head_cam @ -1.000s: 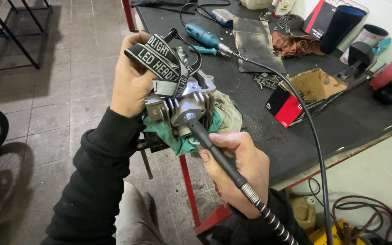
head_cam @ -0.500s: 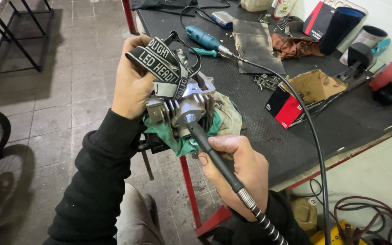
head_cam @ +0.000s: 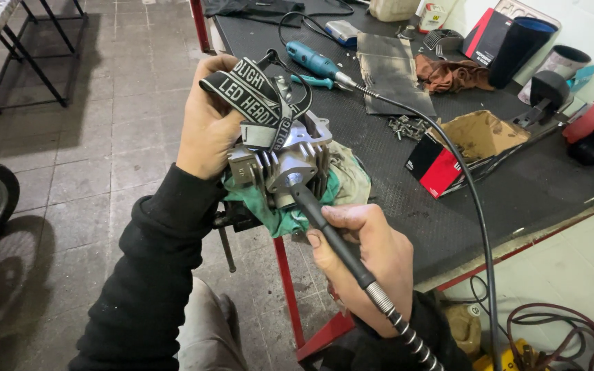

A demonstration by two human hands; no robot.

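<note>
At the near-left corner of the tabletop (head_cam: pixel 379 172), finned metal engine part (head_cam: pixel 283 165) padded by a green rag (head_cam: pixel 276 213)
Left hand (head_cam: pixel 207 124) is wrapped round the part plus a headlamp strap (head_cam: pixel 249 96) to steady it; right hand (head_cam: pixel 369 254) is closed pen-style on the flex-shaft handpiece (head_cam: pixel 324 230), tip in the port. Versus a second ago the handpiece sits steeper, the hand lower

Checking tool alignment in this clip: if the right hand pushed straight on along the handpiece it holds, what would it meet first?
The right hand points its black handpiece up-left; its tip already sits at the finned metal engine part, so that likely comes first.
</note>
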